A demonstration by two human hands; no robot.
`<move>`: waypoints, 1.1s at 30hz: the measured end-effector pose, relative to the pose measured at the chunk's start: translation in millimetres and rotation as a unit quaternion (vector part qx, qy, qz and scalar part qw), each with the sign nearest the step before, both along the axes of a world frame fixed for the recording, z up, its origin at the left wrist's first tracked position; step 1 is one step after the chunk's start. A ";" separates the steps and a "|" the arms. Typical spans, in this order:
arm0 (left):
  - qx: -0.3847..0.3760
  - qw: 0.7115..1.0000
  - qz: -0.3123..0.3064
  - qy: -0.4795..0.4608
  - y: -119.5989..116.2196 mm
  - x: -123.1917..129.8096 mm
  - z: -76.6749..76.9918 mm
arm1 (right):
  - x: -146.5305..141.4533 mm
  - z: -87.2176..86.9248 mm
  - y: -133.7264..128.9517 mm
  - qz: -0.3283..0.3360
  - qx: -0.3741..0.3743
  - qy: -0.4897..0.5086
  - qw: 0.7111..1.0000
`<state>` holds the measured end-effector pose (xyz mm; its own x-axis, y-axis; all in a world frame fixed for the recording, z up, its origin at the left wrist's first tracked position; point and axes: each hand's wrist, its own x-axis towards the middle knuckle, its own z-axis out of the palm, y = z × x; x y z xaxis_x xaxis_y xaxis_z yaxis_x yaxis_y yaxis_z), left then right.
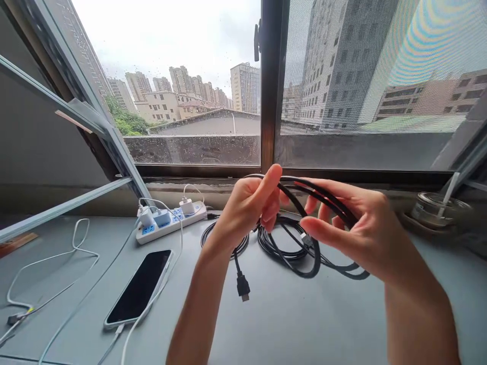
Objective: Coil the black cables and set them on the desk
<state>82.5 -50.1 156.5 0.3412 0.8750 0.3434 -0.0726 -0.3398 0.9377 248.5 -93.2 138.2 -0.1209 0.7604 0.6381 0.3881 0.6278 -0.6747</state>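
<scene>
Loops of a black HDMI cable (317, 190) are held up between my two hands, above the desk. My left hand (258, 197) is closed around the loops at their left side, thumb pointing up. Curved around the right side of the loops, my right hand (353, 223) has its thumb beneath and its fingers behind the strands. A black HDMI plug (242, 285) dangles below my left wrist. Behind my hands, another coiled black cable (274, 248) rests on the desk, with a light-coloured connector (305, 239) near it. My left wrist partly covers a further coil (207, 235).
A phone (139, 289) with a white charging cable lies on the grey desk (304, 324) at left. Behind it stands a white power strip (171, 223) with chargers plugged in. Metal shelf bars (68, 208) rise at left. A glass jar (436, 209) stands far right, below the window.
</scene>
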 end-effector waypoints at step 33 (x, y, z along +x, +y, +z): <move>0.087 0.988 0.099 -0.085 28.6 8.4 -17.6 | 4.1 -1.0 21.1 -0.111 0.205 0.210 0.949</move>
